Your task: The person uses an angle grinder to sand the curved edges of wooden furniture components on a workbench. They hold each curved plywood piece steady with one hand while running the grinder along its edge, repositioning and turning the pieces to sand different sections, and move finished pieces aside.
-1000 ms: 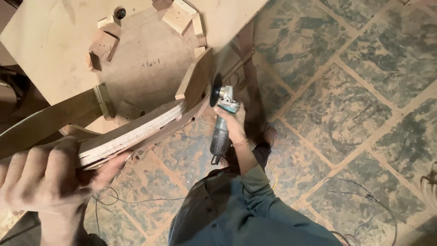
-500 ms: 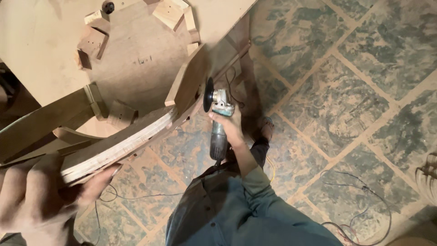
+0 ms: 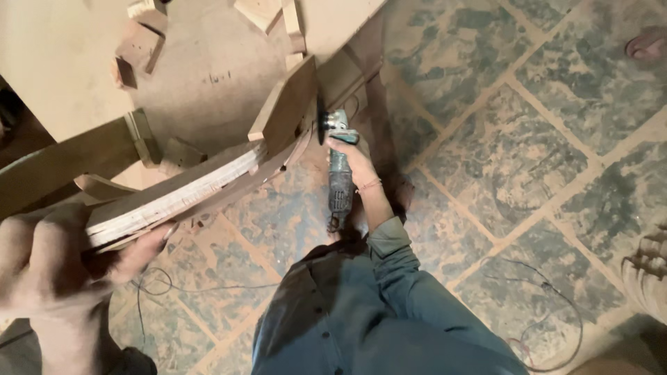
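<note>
Gripping curved plywood edge (image 3: 180,198), left hand (image 3: 52,267) fingers wrapped; right hand (image 3: 354,163) fingers clasping grinder (image 3: 338,173) at its end

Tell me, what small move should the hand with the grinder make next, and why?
Probably slide the angle grinder a little along the curved wooden piece. The right hand has its disc against the far end near the upright block, while the left hand grips the near end, steadying it.
</note>
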The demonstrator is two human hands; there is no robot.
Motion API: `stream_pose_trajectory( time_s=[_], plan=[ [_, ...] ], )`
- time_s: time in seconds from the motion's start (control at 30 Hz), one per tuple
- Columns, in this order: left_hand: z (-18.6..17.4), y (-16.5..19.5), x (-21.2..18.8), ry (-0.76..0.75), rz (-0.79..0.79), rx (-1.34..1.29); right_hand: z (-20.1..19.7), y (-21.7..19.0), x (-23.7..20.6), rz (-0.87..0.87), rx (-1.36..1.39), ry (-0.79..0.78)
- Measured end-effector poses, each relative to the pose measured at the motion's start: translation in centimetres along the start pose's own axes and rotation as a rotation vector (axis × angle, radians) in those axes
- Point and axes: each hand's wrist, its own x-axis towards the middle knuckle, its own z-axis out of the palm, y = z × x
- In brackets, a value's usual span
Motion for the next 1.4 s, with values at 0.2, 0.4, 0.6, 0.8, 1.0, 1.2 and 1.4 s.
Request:
stream_pose_trajectory(
  time_s=[0.2,0.4,0.6,0.8,1.0,1.2,1.4],
  plan=[
    [0.2,-0.3,-0.9,0.003,-0.062,-0.030,2.1,-0.8,-6.7,-0.258,-0.050,-0.132],
    [-0.2,-0.6,-0.1,0.016,0.039,0.056,3.6,0.3,-10.3,-0.484,-0.232,-0.080],
    [-1.2,-0.6,1.8,-0.013,0.027,0.137,3.3,-0.5,-6.3,-0.349,-0.174,-0.059],
    [-1.2,-0.4,1.9,0.121,0.099,0.190,2.8,-3.4,-4.1,-0.208,-0.227,0.042],
    [-1.6,-0.5,1.7,0.120,0.074,0.237,4.5,-2.8,-11.7,-0.349,-0.142,-0.152],
    [-2.4,-0.1,1.9,0.105,0.060,0.234,6.3,-6.9,-12.0,-0.456,-0.297,-0.180],
    [-2.3,-0.3,1.4,0.134,0.063,0.235,6.1,-4.7,-11.7,-0.380,-0.239,-0.136]
  ],
)
